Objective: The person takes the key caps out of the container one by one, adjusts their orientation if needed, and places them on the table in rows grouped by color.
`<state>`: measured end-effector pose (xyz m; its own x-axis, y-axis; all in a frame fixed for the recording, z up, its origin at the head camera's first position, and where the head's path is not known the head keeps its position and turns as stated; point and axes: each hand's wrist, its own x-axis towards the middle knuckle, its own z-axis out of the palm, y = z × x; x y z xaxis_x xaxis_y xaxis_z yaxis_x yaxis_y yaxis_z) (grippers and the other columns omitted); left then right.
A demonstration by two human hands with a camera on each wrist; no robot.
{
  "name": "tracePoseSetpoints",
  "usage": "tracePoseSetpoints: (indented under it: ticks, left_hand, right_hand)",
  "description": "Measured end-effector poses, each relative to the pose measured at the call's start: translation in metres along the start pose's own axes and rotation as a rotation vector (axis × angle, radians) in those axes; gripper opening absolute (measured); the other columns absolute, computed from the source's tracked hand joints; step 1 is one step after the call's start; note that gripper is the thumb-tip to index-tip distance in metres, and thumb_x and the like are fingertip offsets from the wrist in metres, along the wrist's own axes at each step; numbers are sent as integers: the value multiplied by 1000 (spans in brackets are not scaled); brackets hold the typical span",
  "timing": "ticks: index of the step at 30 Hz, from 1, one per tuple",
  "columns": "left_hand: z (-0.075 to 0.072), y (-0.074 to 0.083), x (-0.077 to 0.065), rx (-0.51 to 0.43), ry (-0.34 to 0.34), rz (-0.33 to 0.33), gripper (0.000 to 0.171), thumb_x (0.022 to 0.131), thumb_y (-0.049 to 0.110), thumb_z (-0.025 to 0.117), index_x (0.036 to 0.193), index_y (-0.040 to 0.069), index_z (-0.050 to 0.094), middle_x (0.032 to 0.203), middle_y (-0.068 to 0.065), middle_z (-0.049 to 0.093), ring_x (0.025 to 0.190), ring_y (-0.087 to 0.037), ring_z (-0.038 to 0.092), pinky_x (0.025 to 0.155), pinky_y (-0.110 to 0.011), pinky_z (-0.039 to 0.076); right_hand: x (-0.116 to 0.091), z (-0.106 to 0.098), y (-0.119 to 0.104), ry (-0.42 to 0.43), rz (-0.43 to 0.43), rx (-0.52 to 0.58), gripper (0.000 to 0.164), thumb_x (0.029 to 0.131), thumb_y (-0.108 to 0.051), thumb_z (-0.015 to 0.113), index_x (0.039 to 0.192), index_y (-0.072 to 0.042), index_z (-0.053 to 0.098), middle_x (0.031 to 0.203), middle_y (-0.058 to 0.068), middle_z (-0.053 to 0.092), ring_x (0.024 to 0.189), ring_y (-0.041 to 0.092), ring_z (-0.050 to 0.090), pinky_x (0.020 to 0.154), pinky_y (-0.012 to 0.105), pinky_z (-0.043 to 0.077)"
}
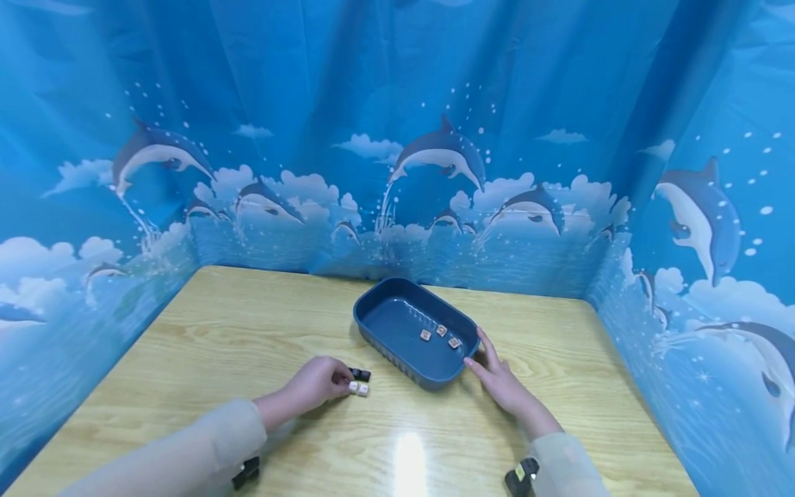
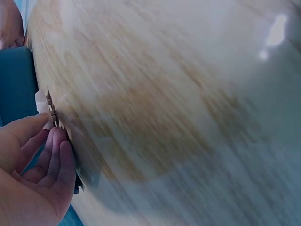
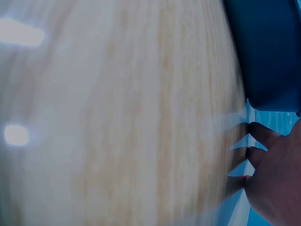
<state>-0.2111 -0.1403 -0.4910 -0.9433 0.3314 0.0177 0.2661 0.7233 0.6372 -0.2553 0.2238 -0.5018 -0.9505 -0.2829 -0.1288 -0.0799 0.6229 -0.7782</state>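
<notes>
My left hand [image 1: 321,381] is at the table beside small keycap-like blocks. Its thumb and fingertips pinch a white block [image 2: 42,102], seen in the left wrist view; another white block [image 1: 363,391] lies next to it. Just behind, black blocks [image 1: 365,376] sit in a row, partly hidden by the fingers. A dark blue rectangular basin [image 1: 397,355] stands farther right, holding three pale orange-brown blocks [image 1: 441,330]. My right hand [image 1: 502,383] rests at the basin's right end with fingers spread, touching its outer wall near the rim; its lower fingers reach the tabletop.
The light wood table [image 1: 261,310] is bordered by blue dolphin-print curtains [image 1: 397,103] at the back and sides. A black device [image 1: 520,476] is worn at the right wrist, and another [image 1: 246,472] at the left. Light glares off the table's near middle.
</notes>
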Motion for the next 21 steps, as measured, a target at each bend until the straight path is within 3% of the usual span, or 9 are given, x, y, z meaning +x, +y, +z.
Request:
tracePoseSetpoints:
  ticks: [10, 21]
  left_hand:
    - [0, 1, -1, 11, -1, 11, 13, 75, -1, 76, 84, 7, 73, 72, 7, 61, 64, -7, 53, 59, -21, 47]
    - [0, 3, -2, -34, -28, -37, 15, 75, -1, 77, 87, 7, 72, 72, 6, 60, 64, -8, 53, 57, -21, 48]
  right_hand:
    - [1, 0, 2, 1, 0, -4, 77, 102, -49, 42, 157, -23, -5, 152, 22, 29, 140, 45, 19, 111, 59, -12]
    - [0, 0, 0, -1, 5, 9, 78, 102, -49, 43, 157, -24, -5, 152, 23, 29, 140, 47, 18, 110, 60, -12]
